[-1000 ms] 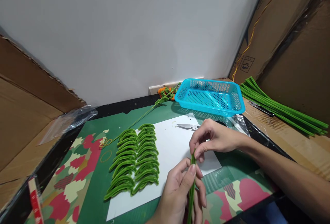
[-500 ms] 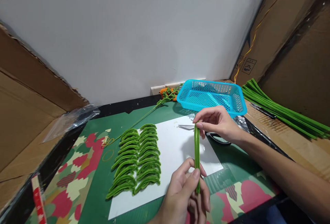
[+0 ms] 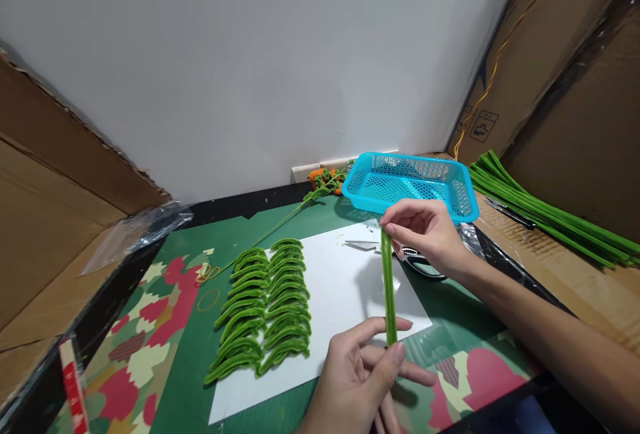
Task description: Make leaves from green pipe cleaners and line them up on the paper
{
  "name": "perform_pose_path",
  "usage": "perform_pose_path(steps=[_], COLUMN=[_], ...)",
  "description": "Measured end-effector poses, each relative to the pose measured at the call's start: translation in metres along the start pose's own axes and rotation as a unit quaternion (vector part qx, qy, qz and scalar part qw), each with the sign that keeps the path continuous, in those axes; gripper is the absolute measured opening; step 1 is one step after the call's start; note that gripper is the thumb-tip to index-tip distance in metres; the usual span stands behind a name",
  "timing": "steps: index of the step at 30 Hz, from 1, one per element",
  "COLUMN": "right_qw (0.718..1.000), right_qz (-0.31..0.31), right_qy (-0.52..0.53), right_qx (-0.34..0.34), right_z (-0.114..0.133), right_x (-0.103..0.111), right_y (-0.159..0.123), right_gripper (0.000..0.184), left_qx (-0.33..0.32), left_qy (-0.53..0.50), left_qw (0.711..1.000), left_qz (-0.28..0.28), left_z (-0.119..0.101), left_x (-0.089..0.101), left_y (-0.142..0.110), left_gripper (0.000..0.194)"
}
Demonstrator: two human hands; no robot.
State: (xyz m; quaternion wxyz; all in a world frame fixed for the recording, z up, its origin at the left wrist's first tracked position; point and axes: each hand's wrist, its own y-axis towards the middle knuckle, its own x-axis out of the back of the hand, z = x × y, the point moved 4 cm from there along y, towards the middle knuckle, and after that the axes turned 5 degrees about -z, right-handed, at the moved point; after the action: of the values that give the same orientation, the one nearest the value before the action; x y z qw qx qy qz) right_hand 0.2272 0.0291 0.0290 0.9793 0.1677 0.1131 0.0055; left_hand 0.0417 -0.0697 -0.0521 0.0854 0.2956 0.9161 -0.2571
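My right hand [image 3: 423, 231] pinches the upper end of a folded length of green pipe cleaner [image 3: 388, 287], which hangs almost upright over the white sheet [image 3: 335, 301]. At its lower end, my left hand [image 3: 360, 374] has its fingers spread, the thumb and forefinger close to the tip; whether they touch it I cannot tell. Left of the hands, two columns of curved green pipe cleaner pieces [image 3: 245, 307] lie on the sheet. Scissors [image 3: 420, 264] rest behind the right hand, which partly covers them.
A blue plastic basket [image 3: 410, 209] stands at the back. Left of it lies a stem with orange flowers [image 3: 320, 184]. Long green pipe cleaners [image 3: 560, 214] and a black-handled tool [image 3: 510, 214] lie at the right. Rubber bands [image 3: 207, 299] and a clear bag [image 3: 135, 234] are at the left.
My left hand has opened its fingers and slid to the lower end of the pipe cleaner. My right hand has risen slightly, showing more of the scissors.
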Motion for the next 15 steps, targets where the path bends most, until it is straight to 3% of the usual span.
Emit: perform_pose_path(steps=[6, 11, 15], right_qw=[0.997, 0.974, 0.958], right_qz=[0.068, 0.191, 0.240], right_qy=[0.038, 0.037, 0.026], right_qx=[-0.026, -0.113, -0.153], right_z=[-0.002, -0.007, -0.008], right_x=[-0.006, -0.019, -0.025], right_y=[-0.002, -0.012, -0.019], right_gripper=[0.017, 0.048, 0.058], left_qx=[0.021, 0.020, 0.023], left_qy=[-0.011, -0.011, 0.001], left_qw=[1.000, 0.999, 0.999], left_qz=[-0.013, -0.022, -0.022], left_z=[-0.012, -0.011, -0.008], left_x=[-0.004, -0.004, -0.003], left_y=[-0.004, -0.004, -0.003], left_gripper=[0.069, 0.066, 0.069])
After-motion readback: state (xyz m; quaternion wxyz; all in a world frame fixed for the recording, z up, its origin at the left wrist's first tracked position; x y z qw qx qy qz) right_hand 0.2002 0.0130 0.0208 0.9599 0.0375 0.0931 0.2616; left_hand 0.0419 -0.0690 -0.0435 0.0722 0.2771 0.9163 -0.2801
